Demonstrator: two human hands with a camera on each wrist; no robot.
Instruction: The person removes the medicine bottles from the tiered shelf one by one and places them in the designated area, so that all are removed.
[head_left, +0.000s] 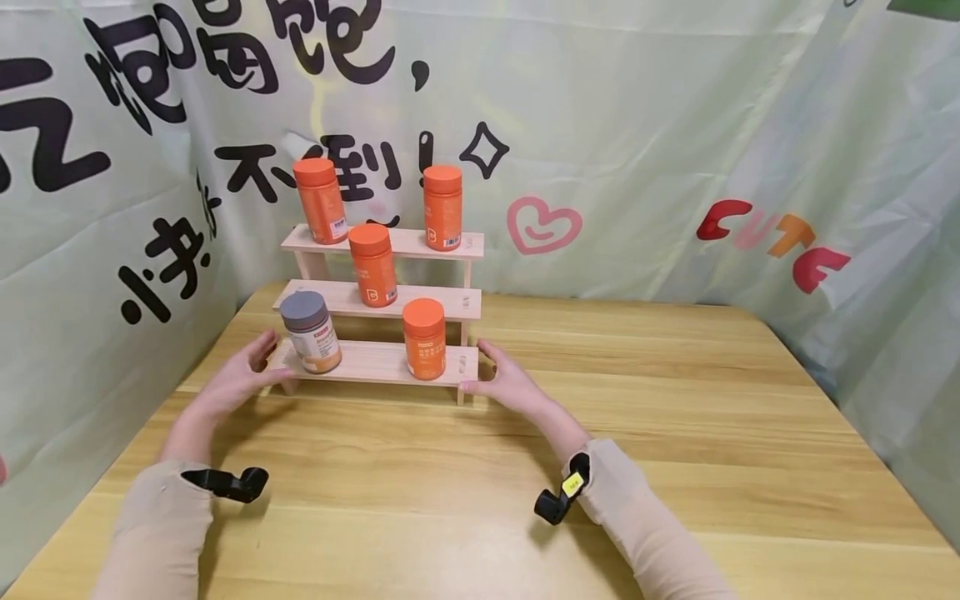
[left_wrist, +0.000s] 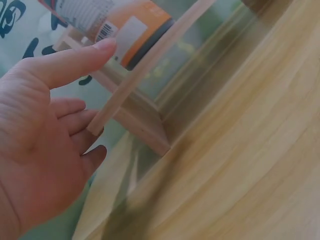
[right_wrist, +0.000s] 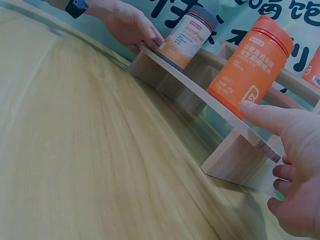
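A three-tier wooden display rack (head_left: 375, 361) stands on the table, seen whole in the head view. On its lowest shelf are a white supplement bottle with a grey lid (head_left: 313, 333) at the left and an orange bottle (head_left: 425, 340) at the right. My left hand (head_left: 238, 375) holds the left end of that shelf, thumb at the front and fingers round the back. The right hand (head_left: 512, 382) holds the opposite end the same way; its thumb (right_wrist: 265, 116) overlaps the orange bottle's base in the right wrist view.
The middle shelf bears one orange bottle (head_left: 373, 267). Two more, a left one (head_left: 322, 204) and a right one (head_left: 442, 210), stand on the top shelf. A printed curtain (head_left: 637, 167) hangs behind the wooden table (head_left: 660, 392) and along both sides.
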